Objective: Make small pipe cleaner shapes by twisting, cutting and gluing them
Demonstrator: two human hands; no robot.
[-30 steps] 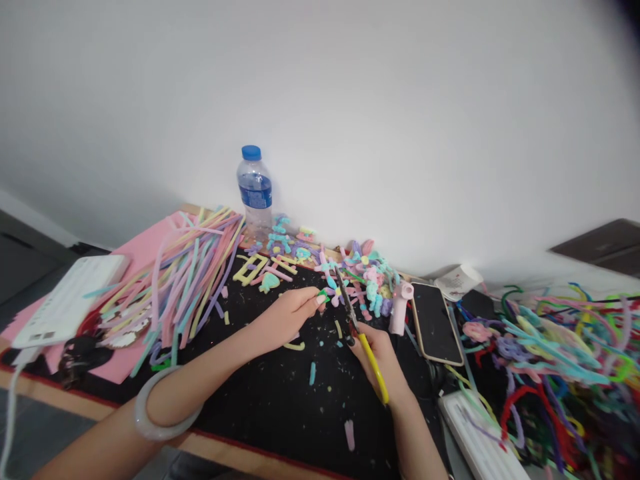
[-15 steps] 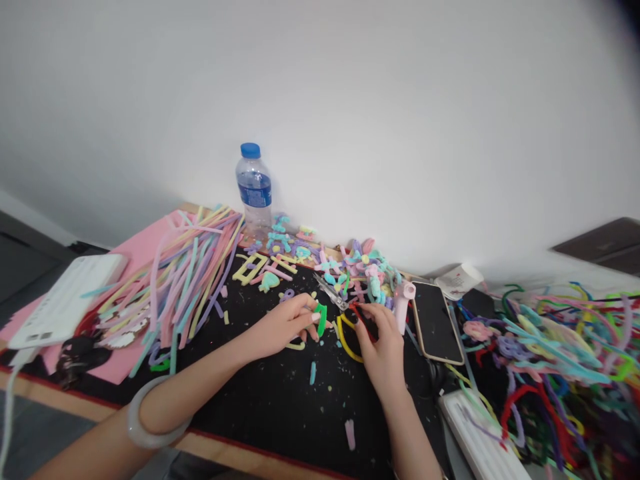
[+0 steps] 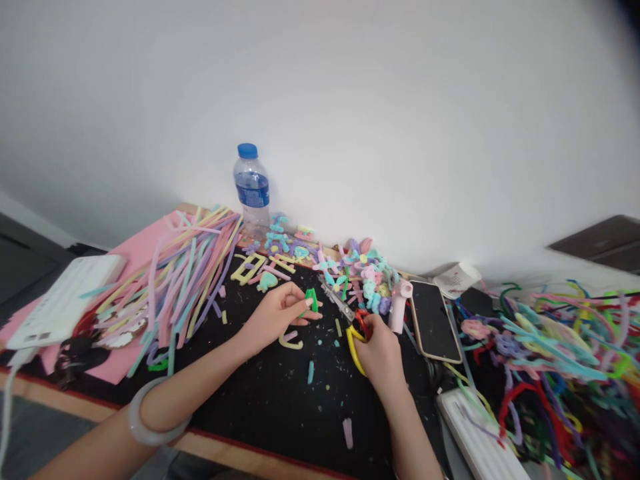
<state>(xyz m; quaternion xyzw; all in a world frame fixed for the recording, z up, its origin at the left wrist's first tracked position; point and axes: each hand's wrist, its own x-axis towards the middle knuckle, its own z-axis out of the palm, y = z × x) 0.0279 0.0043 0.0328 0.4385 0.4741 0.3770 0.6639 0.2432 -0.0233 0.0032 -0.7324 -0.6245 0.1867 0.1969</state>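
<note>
A small bent green pipe cleaner piece is pinched between the thumb and fingers of my left hand. My right hand is closed on the handles of the scissors, one red and one yellow. The metal blades point up and left, away from me, towards a pile of pastel pipe cleaner shapes. Just below my left hand lies a curved yellow piece. The black mat under both hands bears small fluffy scraps.
A water bottle stands at the back by the wall. Long pastel pipe cleaners lie left on pink sheets, beside a white box. To the right are a pink handheld device, a phone, a paper cup and a colourful tangle.
My right hand has gripped the scissors and turned them, with the handles moved down and right. My left hand has shifted slightly left and up with the green piece.
</note>
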